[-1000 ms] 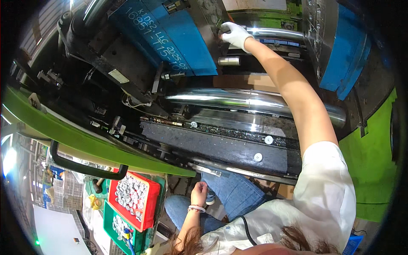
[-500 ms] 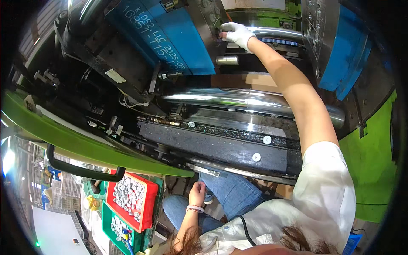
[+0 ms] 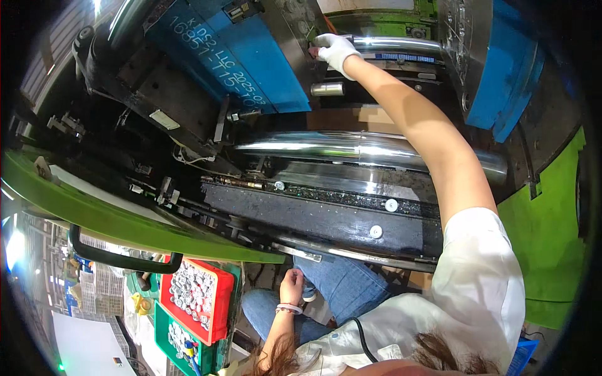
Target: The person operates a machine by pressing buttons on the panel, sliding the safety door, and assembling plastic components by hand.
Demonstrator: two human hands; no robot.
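"Workshop around?"

"Yes: a large green machine (image 3: 542, 235); lower left, a red bin (image 3: 222, 301) of small parts (image 3: 190, 285) on a surface (image 3: 234, 307)."

"Hands?"

"Right arm (image 3: 433, 128) outstretched, gloved right hand (image 3: 337, 51) at the blue block (image 3: 241, 59), fingers bent; can't tell if they're pinching. Left hand (image 3: 291, 287) near the knees (image 3: 264, 306), fingers curled closed."

Anything in the right hand's grip (image 3: 337, 52) is too small to tell.

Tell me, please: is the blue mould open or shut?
Open: its left half and right half stand apart, with the right hand between them.
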